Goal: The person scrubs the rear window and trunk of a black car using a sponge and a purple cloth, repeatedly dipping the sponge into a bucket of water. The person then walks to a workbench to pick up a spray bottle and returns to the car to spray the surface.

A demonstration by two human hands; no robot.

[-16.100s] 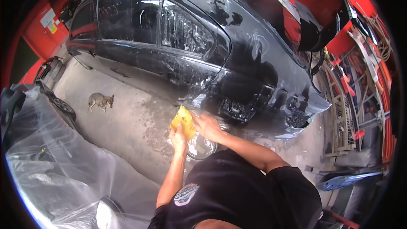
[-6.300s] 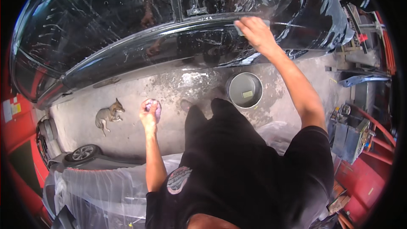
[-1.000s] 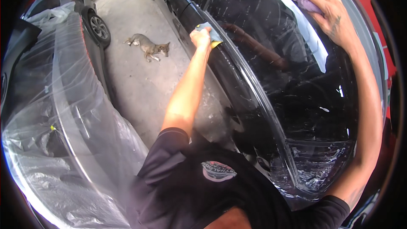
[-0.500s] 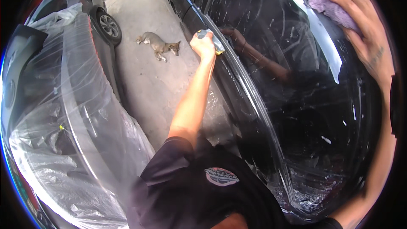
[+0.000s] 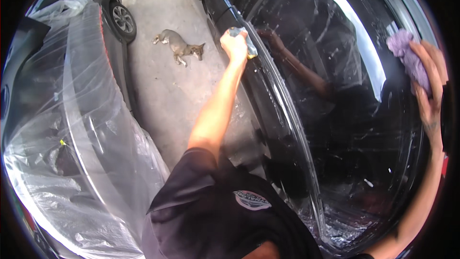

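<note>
- Black car (image 5: 287,163): fills the right side of the view, its door edge directly under the left grip (image 5: 234,45) and its roof edge beside the right grip (image 5: 430,79).
- Grey vehicle (image 5: 122,72): well to the left of the left grip, mostly draped in creased, clear plastic film (image 5: 110,134); one wheel (image 5: 123,20) shows uncovered.
- Concrete floor (image 5: 191,100): a pale strip just left of the left grip, between the two vehicles.
- Side window (image 5: 335,129): spans the space between both grips, dark and glossy, with pale streaks, a few drops, a bright reflected band and the left arm's reflection; whitish wet smears mark its end nearest the body.
- Window trim (image 5: 287,110): a long ridge running from the left grip toward the torso, streaked with shine.
- Dog (image 5: 177,45): lies on the floor, left of the left grip and apart from it.
- Right grip: fingers curled along one side and thumb opposite, pinching the cloth.
- Left grip: fingers folded tightly around the sheet at the trim.
- Purple cloth (image 5: 409,60): bunched in the right grip, near the window's upper edge; whether it touches is unclear.
- Grey-and-yellow sheet (image 5: 251,48): protrudes right of the left grip, against the trim.
</note>
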